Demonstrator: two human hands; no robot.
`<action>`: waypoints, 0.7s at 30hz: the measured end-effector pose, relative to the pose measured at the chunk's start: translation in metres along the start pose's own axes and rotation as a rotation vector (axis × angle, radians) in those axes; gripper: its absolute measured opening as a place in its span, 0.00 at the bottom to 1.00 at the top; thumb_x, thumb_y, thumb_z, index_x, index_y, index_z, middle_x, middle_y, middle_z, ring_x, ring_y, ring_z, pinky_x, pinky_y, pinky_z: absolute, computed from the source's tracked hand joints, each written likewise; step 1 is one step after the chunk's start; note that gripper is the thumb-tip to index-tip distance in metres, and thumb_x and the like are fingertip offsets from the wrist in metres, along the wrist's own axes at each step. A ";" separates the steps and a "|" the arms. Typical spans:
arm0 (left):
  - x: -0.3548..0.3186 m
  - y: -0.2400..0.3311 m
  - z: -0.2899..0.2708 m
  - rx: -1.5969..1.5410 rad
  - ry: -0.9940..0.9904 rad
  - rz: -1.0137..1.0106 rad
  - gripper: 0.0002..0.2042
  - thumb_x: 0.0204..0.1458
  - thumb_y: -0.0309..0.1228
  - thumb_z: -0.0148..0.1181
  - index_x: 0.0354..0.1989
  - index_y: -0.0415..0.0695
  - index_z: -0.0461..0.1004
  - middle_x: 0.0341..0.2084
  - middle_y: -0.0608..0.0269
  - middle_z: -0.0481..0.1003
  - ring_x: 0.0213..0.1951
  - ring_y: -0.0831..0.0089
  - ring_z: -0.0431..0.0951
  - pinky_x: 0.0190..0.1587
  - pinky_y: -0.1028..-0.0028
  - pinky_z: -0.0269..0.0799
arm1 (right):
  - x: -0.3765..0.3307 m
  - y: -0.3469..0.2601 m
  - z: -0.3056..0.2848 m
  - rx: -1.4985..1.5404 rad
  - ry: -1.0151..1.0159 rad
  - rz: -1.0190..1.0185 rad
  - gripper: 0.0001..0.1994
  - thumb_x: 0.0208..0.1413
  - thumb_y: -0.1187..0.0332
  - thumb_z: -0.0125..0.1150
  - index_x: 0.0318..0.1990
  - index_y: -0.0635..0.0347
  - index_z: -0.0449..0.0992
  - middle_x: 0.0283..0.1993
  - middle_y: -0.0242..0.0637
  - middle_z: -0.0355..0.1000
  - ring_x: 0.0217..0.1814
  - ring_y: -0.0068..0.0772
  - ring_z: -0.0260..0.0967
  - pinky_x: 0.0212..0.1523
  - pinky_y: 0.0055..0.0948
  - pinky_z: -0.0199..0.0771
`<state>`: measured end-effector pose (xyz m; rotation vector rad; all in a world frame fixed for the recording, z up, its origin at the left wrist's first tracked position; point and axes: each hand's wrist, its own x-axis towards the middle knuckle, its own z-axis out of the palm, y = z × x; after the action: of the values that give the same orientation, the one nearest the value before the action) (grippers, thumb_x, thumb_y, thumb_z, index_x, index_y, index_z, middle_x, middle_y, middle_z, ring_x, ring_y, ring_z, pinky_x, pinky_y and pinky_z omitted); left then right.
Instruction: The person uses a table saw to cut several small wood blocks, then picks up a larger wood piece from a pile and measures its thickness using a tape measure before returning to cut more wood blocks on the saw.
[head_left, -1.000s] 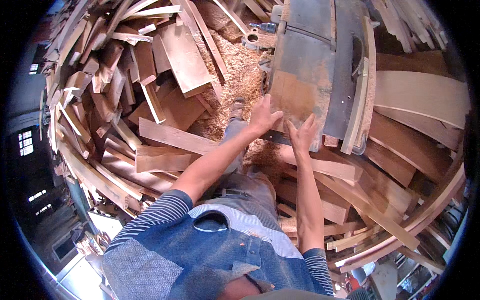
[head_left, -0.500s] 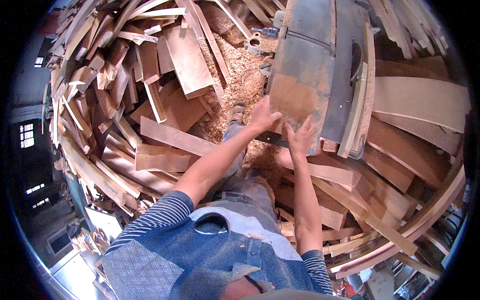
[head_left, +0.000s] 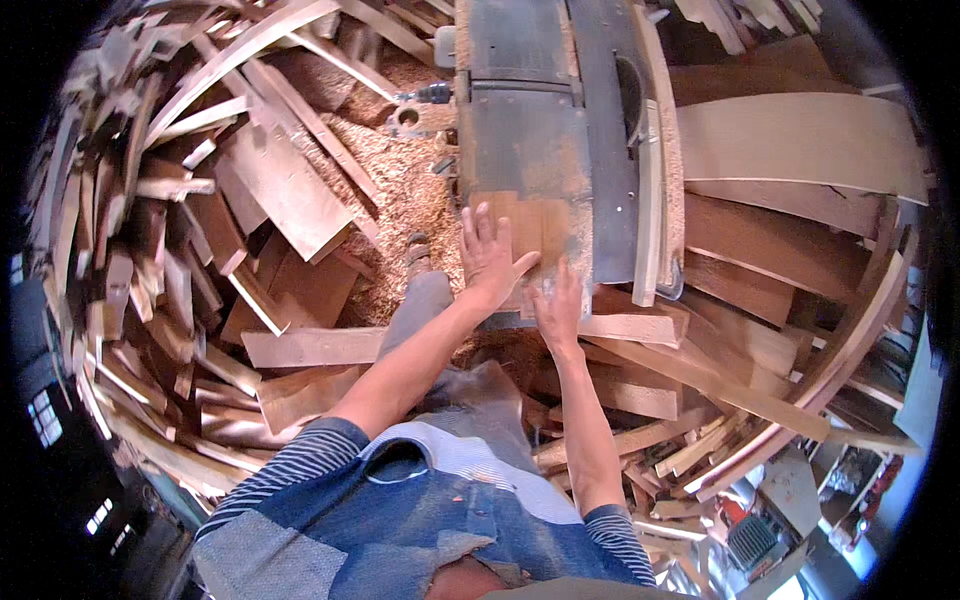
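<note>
Both hands are pressing flat on a wooden board point(head_left: 535, 235) lying on the dark machine surface point(head_left: 520, 140). Left hand point(head_left: 490, 258) is resting palm down, fingers spread apart; right hand point(head_left: 558, 305) sits just beside it, fingers together. Sawdust point(head_left: 400, 190) and scrap planks point(head_left: 280, 200) are piling around.

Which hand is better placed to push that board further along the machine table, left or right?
Probably the left hand. It lies flat with spread fingers on top of the board, further onto the machine table. The right hand sits at the board's near end, closer to the body.
</note>
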<state>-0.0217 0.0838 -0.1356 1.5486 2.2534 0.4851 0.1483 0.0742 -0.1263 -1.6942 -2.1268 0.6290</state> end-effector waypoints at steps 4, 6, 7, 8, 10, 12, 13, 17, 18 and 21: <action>-0.003 0.000 -0.004 0.030 -0.069 -0.018 0.43 0.53 0.62 0.63 0.67 0.38 0.68 0.75 0.38 0.47 0.77 0.37 0.37 0.75 0.42 0.41 | 0.038 0.044 -0.037 -0.319 0.267 0.315 0.42 0.54 0.55 0.74 0.69 0.72 0.63 0.66 0.60 0.65 0.70 0.62 0.60 0.71 0.56 0.58; -0.002 -0.001 -0.006 0.014 -0.059 -0.001 0.44 0.53 0.63 0.63 0.67 0.38 0.67 0.75 0.37 0.47 0.77 0.36 0.38 0.75 0.43 0.41 | 0.057 0.066 -0.066 -0.399 0.281 0.433 0.39 0.54 0.58 0.73 0.68 0.72 0.65 0.67 0.59 0.65 0.70 0.61 0.60 0.71 0.56 0.59; -0.003 -0.001 -0.006 0.003 -0.058 0.005 0.44 0.53 0.63 0.63 0.68 0.38 0.66 0.75 0.37 0.47 0.77 0.36 0.38 0.75 0.43 0.41 | 0.063 0.075 -0.076 -0.388 0.233 0.501 0.38 0.54 0.59 0.73 0.68 0.71 0.65 0.67 0.58 0.65 0.70 0.61 0.60 0.71 0.56 0.60; -0.003 -0.001 -0.007 -0.006 -0.046 0.006 0.44 0.54 0.63 0.63 0.68 0.38 0.66 0.75 0.36 0.46 0.77 0.36 0.39 0.75 0.43 0.41 | 0.067 0.078 -0.083 -0.399 0.175 0.543 0.37 0.54 0.59 0.72 0.68 0.69 0.66 0.67 0.57 0.64 0.71 0.60 0.58 0.70 0.53 0.63; -0.001 0.002 -0.013 -0.020 -0.080 0.015 0.45 0.54 0.63 0.62 0.69 0.37 0.65 0.75 0.36 0.46 0.77 0.36 0.38 0.75 0.44 0.40 | 0.065 0.104 -0.082 -0.503 0.233 0.475 0.35 0.54 0.60 0.72 0.67 0.67 0.68 0.66 0.57 0.65 0.69 0.60 0.61 0.68 0.51 0.65; 0.000 0.004 -0.017 -0.040 -0.113 -0.014 0.46 0.54 0.64 0.61 0.69 0.37 0.64 0.75 0.37 0.46 0.77 0.36 0.38 0.76 0.44 0.39 | 0.059 0.108 -0.067 -0.409 0.374 0.251 0.33 0.56 0.58 0.71 0.65 0.66 0.70 0.65 0.57 0.67 0.67 0.59 0.63 0.67 0.51 0.66; 0.001 0.002 -0.014 -0.021 -0.073 0.006 0.46 0.54 0.65 0.61 0.69 0.36 0.64 0.75 0.35 0.46 0.77 0.35 0.39 0.76 0.43 0.40 | 0.055 0.102 -0.063 -0.358 0.447 0.136 0.32 0.57 0.57 0.70 0.65 0.65 0.71 0.64 0.57 0.67 0.65 0.58 0.65 0.67 0.51 0.66; -0.001 -0.009 0.000 -0.002 -0.024 0.021 0.50 0.54 0.65 0.61 0.72 0.33 0.59 0.75 0.33 0.44 0.77 0.35 0.36 0.77 0.45 0.37 | 0.022 0.039 -0.014 0.145 0.056 0.223 0.32 0.61 0.50 0.64 0.62 0.68 0.72 0.62 0.58 0.70 0.65 0.58 0.66 0.67 0.54 0.65; 0.005 -0.011 -0.002 -0.017 -0.032 0.039 0.50 0.54 0.64 0.61 0.73 0.32 0.57 0.76 0.34 0.43 0.78 0.36 0.35 0.78 0.47 0.35 | 0.017 0.028 -0.002 0.204 0.027 0.244 0.32 0.62 0.48 0.63 0.62 0.69 0.72 0.62 0.58 0.69 0.67 0.57 0.66 0.67 0.54 0.64; 0.002 -0.027 0.002 -0.081 0.033 0.037 0.56 0.51 0.61 0.68 0.73 0.25 0.51 0.74 0.27 0.45 0.75 0.33 0.46 0.77 0.51 0.46 | -0.005 0.006 0.022 0.155 0.115 0.089 0.36 0.59 0.48 0.65 0.64 0.72 0.69 0.65 0.61 0.67 0.67 0.61 0.65 0.68 0.53 0.64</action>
<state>-0.0433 0.0768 -0.1507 1.5550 2.2046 0.6088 0.1430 0.0674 -0.1477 -1.7040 -1.8829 0.6853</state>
